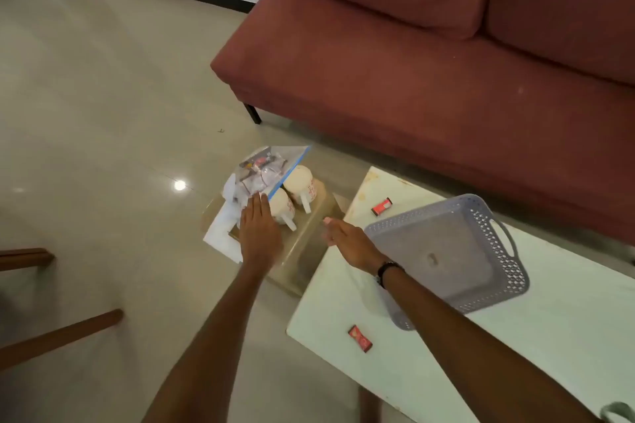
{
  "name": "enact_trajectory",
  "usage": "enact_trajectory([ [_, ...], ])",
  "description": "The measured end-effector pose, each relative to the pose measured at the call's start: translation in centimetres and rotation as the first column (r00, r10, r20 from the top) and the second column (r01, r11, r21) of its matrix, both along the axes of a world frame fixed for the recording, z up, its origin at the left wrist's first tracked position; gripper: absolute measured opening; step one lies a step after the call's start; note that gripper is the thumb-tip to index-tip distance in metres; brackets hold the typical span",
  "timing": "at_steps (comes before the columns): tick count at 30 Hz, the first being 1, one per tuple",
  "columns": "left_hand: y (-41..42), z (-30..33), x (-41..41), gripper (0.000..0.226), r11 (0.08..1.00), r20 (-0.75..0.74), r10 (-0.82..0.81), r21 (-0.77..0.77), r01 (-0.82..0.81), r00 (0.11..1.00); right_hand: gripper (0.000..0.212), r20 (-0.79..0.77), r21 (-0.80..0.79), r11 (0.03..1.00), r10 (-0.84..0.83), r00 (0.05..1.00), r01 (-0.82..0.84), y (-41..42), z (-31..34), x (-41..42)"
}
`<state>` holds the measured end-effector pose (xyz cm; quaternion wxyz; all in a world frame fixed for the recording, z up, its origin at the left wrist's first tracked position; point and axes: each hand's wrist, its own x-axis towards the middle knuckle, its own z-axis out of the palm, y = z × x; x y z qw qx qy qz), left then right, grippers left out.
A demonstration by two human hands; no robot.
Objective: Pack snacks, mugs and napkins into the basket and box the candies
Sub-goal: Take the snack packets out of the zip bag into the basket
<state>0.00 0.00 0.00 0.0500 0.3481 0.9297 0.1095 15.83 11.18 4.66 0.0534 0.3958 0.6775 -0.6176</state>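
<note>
Grey basket (457,251) waited empty (candies outside) while flat-fingered left hand (259,233) and right hand (347,240) reached for mugs (299,187).

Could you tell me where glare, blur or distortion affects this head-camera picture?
Head view: a bright lamp reflection glares on the floor; both the left hand and the right hand are motion-blurred; the sofa edge bows from wide-angle distortion; the whole picture is soft.

The left hand (259,233) hides part of the near mug (283,211) — the zip bag's (266,168) contents are too blurred to identify.
</note>
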Motion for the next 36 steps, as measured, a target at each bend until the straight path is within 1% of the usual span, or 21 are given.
enact_trajectory([
  [3, 0.6, -0.7, -1.8, 0.053, 0.996, 0.005, 0.003, -0.087, -0.003, 1.000, 0.042, -0.051, -0.117, 0.993, -0.011, 0.999, 0.005, 0.0, -0.1, -1.7],
  [6, 1.1, -1.1, -3.1, 0.049, 0.986, 0.014, -0.023, -0.167, 0.025, 1.000, 0.038, -0.089, -0.170, 0.985, -0.001, 0.996, -0.014, 0.1, 0.0, -3.7],
  [9, 1.8, -0.1, -4.4, 0.023, 0.985, -0.005, -0.004, -0.171, 0.003, 1.000, 0.037, -0.098, -0.168, 0.986, 0.001, 0.995, -0.018, 0.0, -0.6, -4.9],
  [10, 2.0, 0.4, -4.9, 0.019, 0.986, -0.012, 0.008, -0.164, -0.010, 1.000, 0.037, -0.096, -0.156, 0.988, 0.008, 0.995, -0.023, 0.0, -0.6, -5.1],
  [12, 2.5, 1.9, -6.2, 0.020, 0.992, -0.025, 0.055, -0.111, -0.057, 0.998, 0.038, -0.105, -0.145, 0.989, 0.011, 0.994, -0.026, 0.2, -0.6, -5.2],
  [14, 3.0, 4.1, -8.0, 0.024, 0.995, -0.055, 0.094, -0.020, -0.095, 0.994, 0.038, -0.114, -0.133, 0.991, 0.012, 0.993, -0.028, 0.4, -0.2, -5.1],
  [18, 4.0, 10.3, -11.3, 0.026, 0.988, -0.117, 0.135, 0.094, -0.125, 0.984, 0.040, -0.126, -0.092, 0.995, 0.014, 0.992, -0.026, 0.8, 1.0, -5.2],
  [22, 4.6, 16.2, -12.9, 0.026, 0.971, -0.175, 0.155, 0.209, -0.117, 0.972, 0.037, -0.197, -0.089, 0.996, -0.006, 0.980, -0.012, 0.5, 3.4, -5.6],
  [24, 4.6, 19.0, -12.5, 0.025, 0.954, -0.128, 0.133, 0.285, -0.092, 0.983, 0.035, -0.246, -0.080, 0.997, -0.016, 0.969, -0.004, 0.2, 5.5, -5.6],
  [28, 4.7, 23.9, -8.8, 0.019, 0.923, 0.063, -0.006, 0.384, -0.019, 0.998, 0.032, -0.376, -0.056, 0.997, -0.072, 0.924, 0.055, -0.3, 10.8, -4.4],
  [30, 4.7, 25.4, -6.2, 0.017, 0.910, 0.131, -0.096, 0.414, 0.034, 0.987, 0.027, -0.449, 0.012, 0.995, -0.082, 0.890, 0.098, -0.3, 13.6, -2.8],
  [32, 4.7, 26.7, -3.7, 0.017, 0.911, 0.128, -0.180, 0.396, 0.116, 0.975, 0.022, -0.495, 0.186, 0.965, -0.070, 0.866, 0.184, 0.6, 15.6, -0.6],
  [34, 4.8, 28.0, -1.0, 0.014, 0.909, 0.107, -0.265, 0.360, 0.211, 0.958, 0.030, -0.504, 0.373, 0.882, -0.069, 0.861, 0.289, 2.0, 17.2, 1.9],
  [36, 4.9, 29.1, 1.7, 0.013, 0.902, 0.085, -0.353, 0.297, 0.314, 0.932, 0.043, -0.488, 0.569, 0.737, -0.057, 0.871, 0.366, 3.8, 18.5, 4.7],
])
